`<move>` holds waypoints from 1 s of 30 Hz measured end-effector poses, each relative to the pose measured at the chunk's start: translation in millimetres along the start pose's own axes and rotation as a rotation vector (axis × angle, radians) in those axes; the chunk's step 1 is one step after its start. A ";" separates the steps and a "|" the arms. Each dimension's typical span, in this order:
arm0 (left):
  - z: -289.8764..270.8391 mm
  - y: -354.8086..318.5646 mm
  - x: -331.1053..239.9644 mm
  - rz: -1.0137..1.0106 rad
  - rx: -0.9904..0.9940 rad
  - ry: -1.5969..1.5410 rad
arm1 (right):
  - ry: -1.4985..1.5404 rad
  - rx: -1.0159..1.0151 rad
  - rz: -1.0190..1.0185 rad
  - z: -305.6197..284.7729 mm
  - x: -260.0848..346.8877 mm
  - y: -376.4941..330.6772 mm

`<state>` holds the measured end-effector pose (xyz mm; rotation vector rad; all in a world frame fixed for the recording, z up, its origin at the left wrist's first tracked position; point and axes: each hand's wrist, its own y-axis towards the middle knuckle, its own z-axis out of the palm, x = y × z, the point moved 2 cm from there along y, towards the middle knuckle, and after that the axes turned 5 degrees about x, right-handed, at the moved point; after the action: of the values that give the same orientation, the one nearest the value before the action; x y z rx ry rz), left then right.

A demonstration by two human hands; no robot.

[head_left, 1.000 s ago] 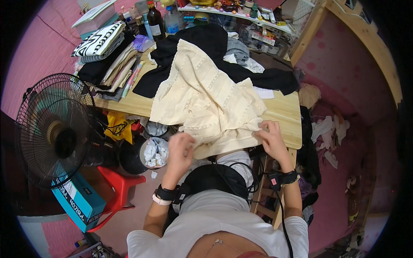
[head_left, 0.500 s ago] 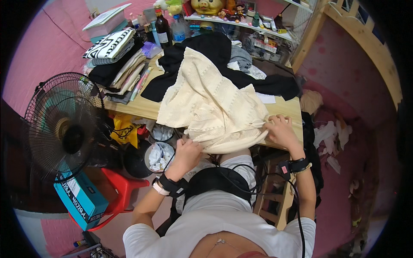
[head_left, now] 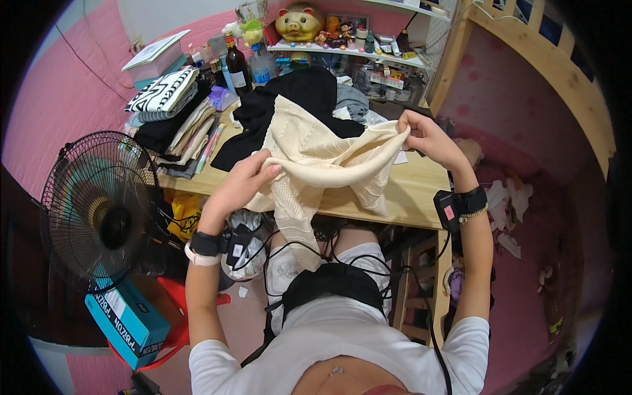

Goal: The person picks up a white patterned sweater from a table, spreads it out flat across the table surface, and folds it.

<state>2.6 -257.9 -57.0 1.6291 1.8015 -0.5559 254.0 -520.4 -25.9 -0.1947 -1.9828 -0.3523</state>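
Observation:
A cream knitted garment [head_left: 329,155] hangs stretched between my two hands over the front of the wooden desk [head_left: 415,194]. My left hand [head_left: 247,181] is closed on one end of its edge, thumb on top. At the right, my right hand [head_left: 428,138] pinches the other end, held higher and farther out. Between them the near edge sags in a thick rolled curve. One strip of the knit dangles past the desk's edge toward my lap. Behind it, a black garment [head_left: 306,89] lies crumpled on the desk.
A stack of folded clothes [head_left: 168,118] stands at the desk's left, near a dark glass bottle [head_left: 237,66]. A black fan [head_left: 99,210] and a blue box [head_left: 128,322] on a red stool [head_left: 172,342] are left of me. Black cables [head_left: 355,263] cross my lap.
Both hands have risen and moved farther away, lifting the cream garment's near edge off the desk's front. Its spread-out part has gathered, and a strip now hangs down.

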 end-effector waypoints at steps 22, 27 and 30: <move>-75.9 63.9 -46.4 -0.018 -0.022 -0.031 | -0.784 -0.449 0.057 -55.6 52.7 9.4; -78.6 76.3 -59.9 -0.031 -0.179 -0.176 | -0.205 -0.599 -0.114 -55.3 66.8 25.1; -87.4 91.9 -51.3 0.114 -0.306 -0.270 | 0.049 -0.673 -0.081 -51.0 93.8 29.9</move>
<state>79.2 -221.5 50.4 1.3671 1.5029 -0.4040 266.7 -511.1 83.9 -0.5242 -1.7633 -1.0618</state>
